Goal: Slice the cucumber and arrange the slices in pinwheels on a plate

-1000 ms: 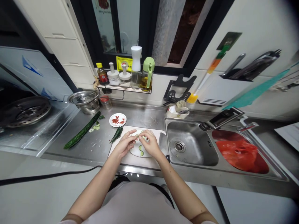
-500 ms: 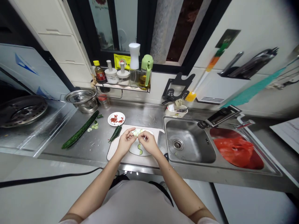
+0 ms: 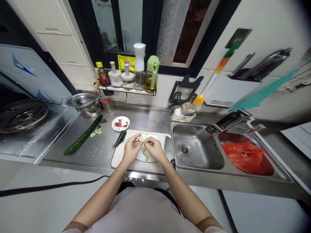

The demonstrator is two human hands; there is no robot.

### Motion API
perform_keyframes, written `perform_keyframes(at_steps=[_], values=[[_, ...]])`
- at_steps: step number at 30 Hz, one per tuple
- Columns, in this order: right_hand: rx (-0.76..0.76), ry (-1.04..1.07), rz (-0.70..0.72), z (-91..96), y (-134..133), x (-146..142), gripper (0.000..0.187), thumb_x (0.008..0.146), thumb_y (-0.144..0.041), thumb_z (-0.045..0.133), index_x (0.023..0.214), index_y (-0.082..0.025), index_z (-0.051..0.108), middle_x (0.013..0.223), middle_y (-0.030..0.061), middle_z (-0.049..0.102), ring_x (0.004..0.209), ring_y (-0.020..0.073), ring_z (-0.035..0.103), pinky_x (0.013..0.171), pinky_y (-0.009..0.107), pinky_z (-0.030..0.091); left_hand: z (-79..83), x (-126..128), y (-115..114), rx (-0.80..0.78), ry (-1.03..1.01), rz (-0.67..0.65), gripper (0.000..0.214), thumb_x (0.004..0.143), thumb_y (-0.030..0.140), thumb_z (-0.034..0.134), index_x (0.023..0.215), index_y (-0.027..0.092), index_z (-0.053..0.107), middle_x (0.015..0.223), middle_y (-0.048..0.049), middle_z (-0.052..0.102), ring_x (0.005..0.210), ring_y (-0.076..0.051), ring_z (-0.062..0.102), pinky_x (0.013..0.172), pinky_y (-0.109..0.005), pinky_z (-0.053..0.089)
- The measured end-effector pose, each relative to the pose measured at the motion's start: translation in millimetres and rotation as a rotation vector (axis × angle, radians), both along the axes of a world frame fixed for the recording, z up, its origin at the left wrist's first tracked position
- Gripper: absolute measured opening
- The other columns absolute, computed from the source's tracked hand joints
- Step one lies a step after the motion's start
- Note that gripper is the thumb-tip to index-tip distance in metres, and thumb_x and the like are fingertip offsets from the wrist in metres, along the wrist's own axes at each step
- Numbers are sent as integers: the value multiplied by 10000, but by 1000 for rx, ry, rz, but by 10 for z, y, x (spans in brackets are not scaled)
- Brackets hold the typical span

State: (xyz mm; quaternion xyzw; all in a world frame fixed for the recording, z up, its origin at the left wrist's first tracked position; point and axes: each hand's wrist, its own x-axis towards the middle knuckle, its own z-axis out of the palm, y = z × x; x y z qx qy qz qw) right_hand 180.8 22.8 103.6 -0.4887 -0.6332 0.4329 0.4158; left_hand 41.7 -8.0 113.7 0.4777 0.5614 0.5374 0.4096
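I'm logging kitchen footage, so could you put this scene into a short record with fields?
Left hand: holds a pale green slice
Right hand: fingertips near the slice; too small to tell whether they grip anything
Plate: on the board, under the hands, bearing green pieces
Saucer: beyond the board, holding red bits
Cucumber: whole, left of the board
Sink: right of the board
Red bag: in the sink's right basin

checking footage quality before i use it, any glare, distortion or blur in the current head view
In the head view, bright streaks on the steel counter and glints on the pot lid; in the head view, wide-angle slant in the window frame and a darkened upper-right corner; in the head view, the pale green piece at the left hand lacks fine detail.
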Motion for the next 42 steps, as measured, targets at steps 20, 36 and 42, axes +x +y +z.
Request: perform_keyframes(at_steps=[20,36,42], values=[[-143,-34,112,-150,75,108,82,676,-209,545,664,-180,620,698,3,657,659,140,579,667,264,444,-262,32,-14,-92,-56,-55,341,712,261,665,1029,194,557,691,50,518,613,-87,478,580,-195,355],[-172,-84,244,-411,155,203,84,703,-202,568,687,-169,643,692,-8,661,664,119,582,657,231,448,-498,-15,-8,-173,2,-35,285,656,302,687,907,194,604,698,31,566,629,-102,523,658,-224,408],[-167,-257,330,-494,176,310,102,730,-199,581,725,-168,678,690,-17,656,653,109,562,626,210,412,-662,-61,-30,-250,146,-77,163,659,308,653,764,187,619,652,34,577,588,-100,496,631,-223,399]])
